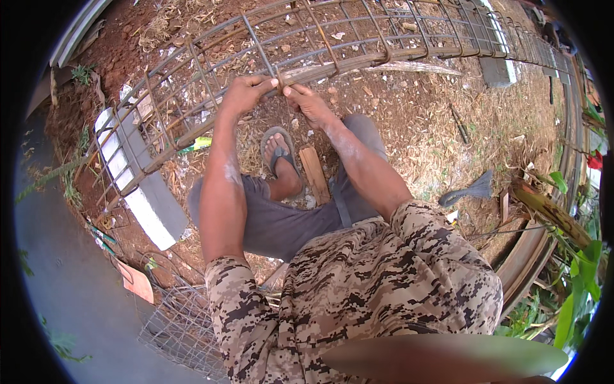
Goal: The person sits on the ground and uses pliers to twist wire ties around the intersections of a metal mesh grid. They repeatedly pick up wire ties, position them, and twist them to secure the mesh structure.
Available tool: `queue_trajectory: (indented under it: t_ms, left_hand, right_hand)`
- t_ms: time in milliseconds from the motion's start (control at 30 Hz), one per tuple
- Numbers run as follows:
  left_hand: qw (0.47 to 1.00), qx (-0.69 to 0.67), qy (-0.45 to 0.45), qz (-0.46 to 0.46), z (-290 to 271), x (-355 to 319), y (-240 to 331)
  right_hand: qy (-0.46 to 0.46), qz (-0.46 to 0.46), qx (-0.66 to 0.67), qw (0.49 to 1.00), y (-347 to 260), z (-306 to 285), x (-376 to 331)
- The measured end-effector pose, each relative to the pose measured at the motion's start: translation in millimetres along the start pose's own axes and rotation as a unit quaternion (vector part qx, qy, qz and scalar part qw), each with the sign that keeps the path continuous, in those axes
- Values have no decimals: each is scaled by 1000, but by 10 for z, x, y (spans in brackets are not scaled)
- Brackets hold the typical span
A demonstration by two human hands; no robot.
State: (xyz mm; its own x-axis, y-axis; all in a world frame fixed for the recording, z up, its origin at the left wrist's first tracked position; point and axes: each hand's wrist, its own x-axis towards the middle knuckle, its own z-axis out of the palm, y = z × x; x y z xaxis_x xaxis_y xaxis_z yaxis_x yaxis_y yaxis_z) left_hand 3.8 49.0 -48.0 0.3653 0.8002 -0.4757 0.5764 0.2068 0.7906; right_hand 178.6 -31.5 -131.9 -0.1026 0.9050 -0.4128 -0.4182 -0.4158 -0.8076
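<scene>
A long rebar cage (361, 62) of thin steel bars and square stirrups runs across the upper part of the head view. My left hand (246, 95) is closed at its near lower bar, thumb and fingers pressed where a grey stirrup (259, 50) meets that bar. Just to the right, my right hand (309, 104) pinches the same joint, its thumb and forefinger close to my left thumb. Whether a small tie wire sits between the fingertips cannot be made out.
White-and-grey blocks (144, 208) (497, 72) lie under the cage at left and right. A piece of wood (313, 173) is beside my sandalled foot (281, 160). Farther right are a dark hand tool (459, 124) and a grey sandal (469, 189). Wire mesh (182, 326) lies lower left.
</scene>
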Motion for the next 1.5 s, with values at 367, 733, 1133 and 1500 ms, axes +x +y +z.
queue_trajectory:
  t_ms: [367,733,1133,1500]
  left_hand:
    - [980,189,-23,55,3,-104,14]
    - [945,305,25,114,78,-229,242]
    - [950,302,76,-22,-4,-21,240]
    - [952,271,-103,-100,-87,332,-54]
  right_hand:
    - [184,-117,-180,959,147,253,-34]
    - [81,-119,-278,950,-195,97,-146]
    - [209,-72,-285,933,-132,366,-274]
    - [243,-173,-261,918,-2,449,-279]
